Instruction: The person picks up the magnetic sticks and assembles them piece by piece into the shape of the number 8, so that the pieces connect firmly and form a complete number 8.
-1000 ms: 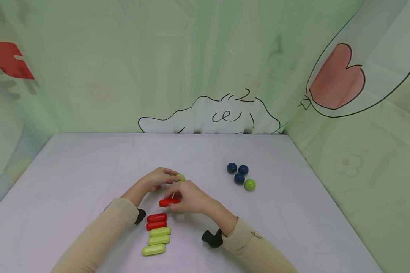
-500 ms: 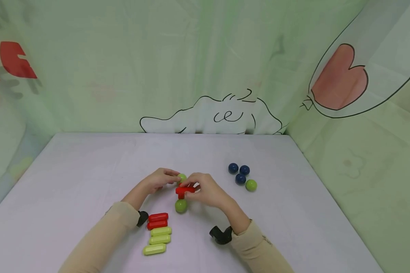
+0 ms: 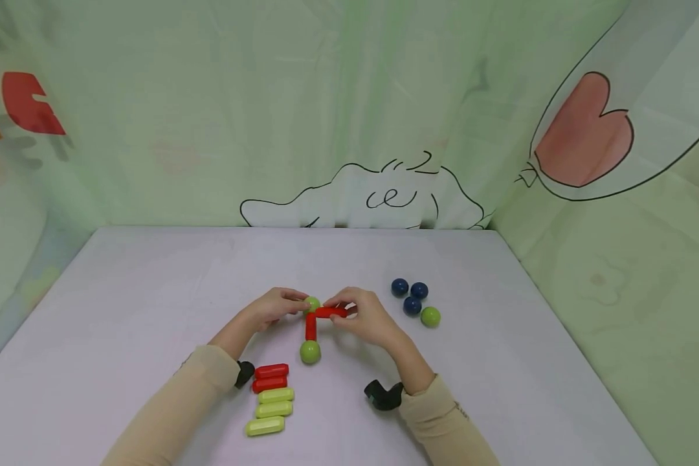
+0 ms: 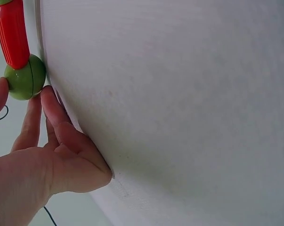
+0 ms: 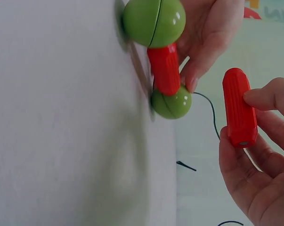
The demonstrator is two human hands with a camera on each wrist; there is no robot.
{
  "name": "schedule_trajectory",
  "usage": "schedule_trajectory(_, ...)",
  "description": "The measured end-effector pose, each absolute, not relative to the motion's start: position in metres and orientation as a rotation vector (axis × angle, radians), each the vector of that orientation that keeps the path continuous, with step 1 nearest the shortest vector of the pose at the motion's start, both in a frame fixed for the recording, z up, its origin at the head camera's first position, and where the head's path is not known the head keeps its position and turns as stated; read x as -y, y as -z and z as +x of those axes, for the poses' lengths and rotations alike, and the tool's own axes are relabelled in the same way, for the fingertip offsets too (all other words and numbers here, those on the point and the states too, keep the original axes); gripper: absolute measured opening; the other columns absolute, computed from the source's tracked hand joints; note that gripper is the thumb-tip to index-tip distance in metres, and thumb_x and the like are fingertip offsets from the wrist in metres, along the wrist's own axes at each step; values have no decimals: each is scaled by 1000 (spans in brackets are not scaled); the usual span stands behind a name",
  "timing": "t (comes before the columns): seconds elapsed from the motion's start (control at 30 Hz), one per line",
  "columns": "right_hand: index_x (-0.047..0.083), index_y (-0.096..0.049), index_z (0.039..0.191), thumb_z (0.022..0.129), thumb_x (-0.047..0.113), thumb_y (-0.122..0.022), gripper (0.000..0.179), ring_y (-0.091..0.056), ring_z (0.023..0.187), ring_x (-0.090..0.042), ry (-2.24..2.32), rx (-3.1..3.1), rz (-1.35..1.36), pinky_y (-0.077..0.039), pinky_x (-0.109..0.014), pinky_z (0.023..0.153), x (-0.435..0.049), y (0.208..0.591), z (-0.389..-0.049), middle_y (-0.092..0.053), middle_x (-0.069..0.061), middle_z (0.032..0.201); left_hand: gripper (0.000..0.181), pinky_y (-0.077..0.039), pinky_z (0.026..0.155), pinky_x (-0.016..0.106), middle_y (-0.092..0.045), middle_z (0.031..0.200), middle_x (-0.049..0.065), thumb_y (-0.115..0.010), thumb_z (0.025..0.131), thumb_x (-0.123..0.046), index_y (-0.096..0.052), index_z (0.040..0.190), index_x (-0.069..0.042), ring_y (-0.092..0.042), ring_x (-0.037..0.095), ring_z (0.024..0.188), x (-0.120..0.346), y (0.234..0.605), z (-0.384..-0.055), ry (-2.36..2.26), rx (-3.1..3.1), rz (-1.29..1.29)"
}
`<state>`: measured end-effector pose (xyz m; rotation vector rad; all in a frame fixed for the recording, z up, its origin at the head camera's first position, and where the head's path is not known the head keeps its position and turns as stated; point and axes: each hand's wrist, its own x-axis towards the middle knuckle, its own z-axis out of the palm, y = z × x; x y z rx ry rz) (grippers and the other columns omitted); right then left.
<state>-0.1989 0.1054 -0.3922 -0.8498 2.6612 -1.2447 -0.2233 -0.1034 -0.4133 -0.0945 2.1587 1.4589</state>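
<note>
Thumb and fingertips of my left hand (image 3: 275,307) pinch a green ball (image 4: 25,77) on the table. A red rod (image 4: 12,35) joins this ball to a nearer green ball (image 3: 310,351), and the pair lies pointing toward me in the head view. My right hand (image 3: 368,317) pinches a second red rod (image 5: 239,107) between thumb and fingers. That rod lies crosswise in the head view, its left end right beside the far green ball. In the right wrist view it is held up off the table, its lower end showing a small grey spot.
Two red rods (image 3: 270,371) and several yellow-green rods (image 3: 274,409) lie in a column at the front. Several dark blue balls (image 3: 411,305) and a loose green ball (image 3: 430,316) sit to the right on the white table (image 3: 501,388). A printed curtain (image 3: 210,129) stands behind.
My right hand has carried its red rod away and to the right, from over the joined rod to beside the far green ball. The left hand keeps its place at that ball.
</note>
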Motion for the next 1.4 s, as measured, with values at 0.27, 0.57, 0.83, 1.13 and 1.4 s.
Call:
schedule_trajectory(0.27, 2, -68, 98, 78, -2, -66, 20, -56, 84, -20, 1283, -2690, -812, -51, -31, 75, -113, 401, -209, -63, -6, 92, 42, -30, 97, 55, -53, 120, 15, -60, 88, -23, -54, 126, -7, -44, 31, 114, 103, 412, -222, -1453, -2156, -108)
schedule_trajectory(0.57, 1, -68, 99, 79, -4, -65, 21, -57, 86, -22, 1217, -2719, -777, -51, -31, 76, -114, 409, -223, -63, -9, 94, 42, -26, 99, 57, -52, 122, 15, -60, 88, -22, -53, 126, -7, -42, 32, 117, 103, 412, -222, -1452, -2152, -122)
schedule_trajectory(0.83, 1, -68, 99, 79, -4, -65, 21, -57, 86, -20, 1117, -2751, -753, -50, -30, 77, -112, 414, -233, -63, -9, 94, 41, -27, 99, 56, -52, 122, 15, -59, 88, -22, -53, 126, -7, -42, 32, 117, 103, 414, -223, -1447, -2155, -108)
schedule_trajectory(1.13, 2, -69, 99, 79, -2, -66, 20, -57, 84, -19, 1063, -2741, -730, -50, -29, 78, -108, 412, -234, -63, -8, 93, 42, -27, 99, 56, -52, 121, 16, -60, 88, -22, -53, 125, -5, -42, 33, 117, 104, 412, -222, -1458, -2154, -81)
schedule_trajectory(1.4, 5, -70, 97, 79, -1, -68, 19, -56, 83, -18, 1014, -2747, -723, -49, -28, 76, -102, 412, -234, -63, -5, 90, 43, -28, 99, 56, -51, 120, 16, -60, 87, -23, -53, 126, -6, -41, 34, 116, 102, 412, -221, -1459, -2149, -101)
